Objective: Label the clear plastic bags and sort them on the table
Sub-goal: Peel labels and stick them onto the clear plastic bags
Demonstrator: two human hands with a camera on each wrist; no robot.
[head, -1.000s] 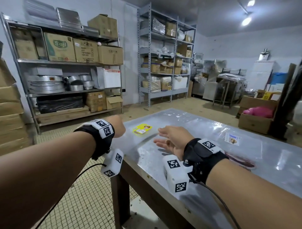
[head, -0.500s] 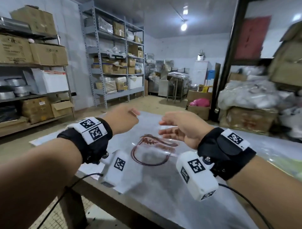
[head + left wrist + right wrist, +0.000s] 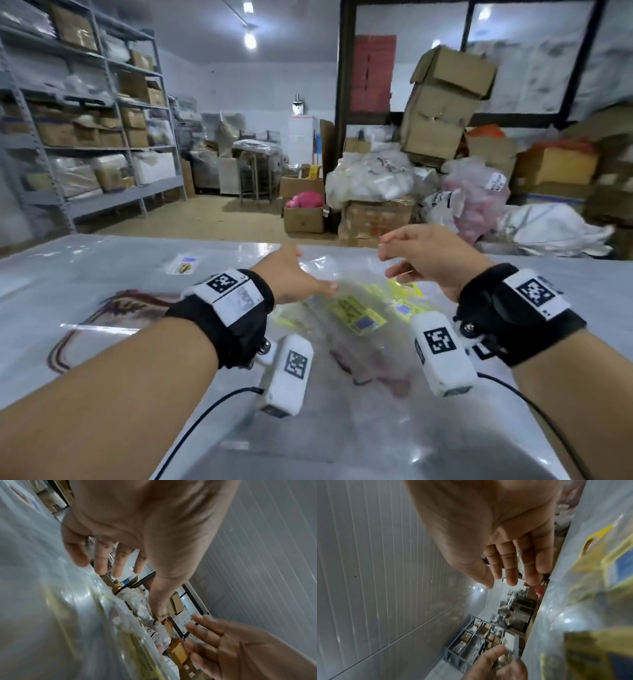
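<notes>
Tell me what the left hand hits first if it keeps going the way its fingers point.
Probably the pile of clear plastic bags with yellow labels: the left hand hangs open just above it, fingers aimed forward and right. Depth is uncertain.

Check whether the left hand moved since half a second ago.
Yes. The left hand went rightward along the table, from above the red-patterned bag to the yellow labels.
</notes>
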